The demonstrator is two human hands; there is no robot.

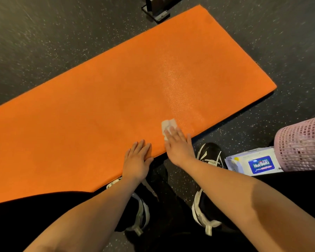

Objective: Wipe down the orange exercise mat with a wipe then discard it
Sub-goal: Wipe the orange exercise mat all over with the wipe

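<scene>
From the head camera, the orange exercise mat (116, 99) lies flat on the dark speckled floor (44, 42), running across the view from 8 o'clock to 1 o'clock. The right hand (178, 144) is spread flat with straight fingers and presses a crumpled white wipe (168, 126) onto the mat near its near edge. The wipe shows past the fingertips toward 12 o'clock. A glistening streak (173, 79) runs up the mat from the wipe toward 12 o'clock. The left hand (136, 157), just beside the right at its 8 o'clock, also lies flat and released on the mat's near edge, holding nothing. At 4 o'clock a pack of wipes (253, 163) lies on the floor against a pink mesh basket (302, 142).
</scene>
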